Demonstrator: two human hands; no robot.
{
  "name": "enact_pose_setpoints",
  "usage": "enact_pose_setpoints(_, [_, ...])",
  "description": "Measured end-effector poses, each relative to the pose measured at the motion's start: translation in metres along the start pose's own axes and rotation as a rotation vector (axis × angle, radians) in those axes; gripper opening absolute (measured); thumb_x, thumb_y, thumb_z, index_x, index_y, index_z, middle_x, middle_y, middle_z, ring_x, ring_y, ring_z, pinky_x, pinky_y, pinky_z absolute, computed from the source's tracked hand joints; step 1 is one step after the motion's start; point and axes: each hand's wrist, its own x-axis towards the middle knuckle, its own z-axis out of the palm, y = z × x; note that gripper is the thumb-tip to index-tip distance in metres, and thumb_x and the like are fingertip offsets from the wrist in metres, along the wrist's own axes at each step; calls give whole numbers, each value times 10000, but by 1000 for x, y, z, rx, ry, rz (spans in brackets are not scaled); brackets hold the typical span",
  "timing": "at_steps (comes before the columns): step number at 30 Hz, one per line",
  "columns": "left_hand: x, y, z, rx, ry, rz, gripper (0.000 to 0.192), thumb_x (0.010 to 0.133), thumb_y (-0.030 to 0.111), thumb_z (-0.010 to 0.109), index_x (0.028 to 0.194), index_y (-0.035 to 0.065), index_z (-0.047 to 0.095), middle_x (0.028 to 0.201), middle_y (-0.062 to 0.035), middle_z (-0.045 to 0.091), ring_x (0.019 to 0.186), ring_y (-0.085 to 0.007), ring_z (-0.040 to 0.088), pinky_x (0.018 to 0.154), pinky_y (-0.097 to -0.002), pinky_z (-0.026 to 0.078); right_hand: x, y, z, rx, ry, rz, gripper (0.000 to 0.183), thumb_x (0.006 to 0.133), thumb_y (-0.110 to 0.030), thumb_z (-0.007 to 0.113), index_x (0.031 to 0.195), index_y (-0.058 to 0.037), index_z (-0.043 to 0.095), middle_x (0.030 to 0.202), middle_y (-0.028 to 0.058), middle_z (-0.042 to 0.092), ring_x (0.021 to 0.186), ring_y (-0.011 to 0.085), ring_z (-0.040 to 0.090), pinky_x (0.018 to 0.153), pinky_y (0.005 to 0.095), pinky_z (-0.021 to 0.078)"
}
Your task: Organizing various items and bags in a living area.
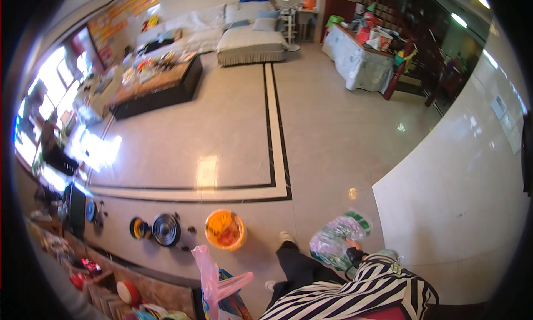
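Note:
A printed plastic bag or package (333, 238), mostly pale purple and white with green ends, hangs at the lower right. My right hand (353, 244) grips its near side, below a dark cuff; the fingers are small and partly hidden. My left hand is out of view. Before me stands an orange bucket (225, 229) with orange and red contents on the tiled floor. A translucent pink plastic bag (212, 278) rises at the bottom centre beside a blue patterned item (231, 295). My striped sleeve and dark trousers are in view.
A round black ringed object (166, 230) and a smaller black and yellow one (140, 228) stand left of the bucket. Wooden shelving (154, 274) fills the lower left. A pale wall (449, 203) rises at right. Farther off are a low table (158, 91), a sofa and a cloth-covered table (354, 61).

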Motion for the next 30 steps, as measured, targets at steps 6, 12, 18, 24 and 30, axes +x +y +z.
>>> enact_pose_setpoints(6, [63, 172, 53, 673, -61, 571, 481, 811, 479, 566, 841, 5, 648, 606, -149, 582, 586, -297, 579, 599, -400, 464, 113, 43, 14, -815, -49, 46, 368, 894, -334, 501, 888, 18, 610, 850, 140, 571, 751, 199, 510, 726, 423, 408])
enact_pose_setpoints(12, [-74, 435, 227, 976, -110, 842, 347, 828, 316, 585, 770, -24, 620, 621, -127, 588, 502, -177, 506, 466, -335, 415, 175, -57, 10, -682, -36, 173, 368, 889, -326, 513, 955, 26, 596, 934, 146, 560, 780, 213, 508, 750, 430, 401])
enact_pose_setpoints(18, [-72, 598, 387, 1009, 42, 1060, 368, 699, 287, 719, 740, -64, 619, 559, -153, 584, 487, -262, 550, 493, -340, 439, 245, -188, 16, -169, 43, 275, 383, 884, -318, 525, 1023, 34, 581, 1017, 153, 550, 809, 228, 507, 773, 438, 394])
enact_pose_setpoints(24, [-14, 721, 557, 1014, -119, 949, 299, 645, 226, 764, 698, -36, 631, 598, -118, 626, 497, -165, 566, 475, -317, 427, 314, -359, 45, 418, 79, 327, 412, 879, -310, 537, 1090, 42, 567, 1100, 160, 539, 838, 242, 505, 797, 446, 387])
enact_pose_setpoints(30, [63, 834, 711, 1075, -81, 1287, 509, 565, 427, 794, 529, -30, 574, 509, -173, 563, 465, -290, 579, 482, -350, 456, 408, -501, 48, 350, -32, 247, 422, 770, -334, 673, 1033, -8, 623, 1118, 149, 549, 889, 289, 502, 781, 383, 390])
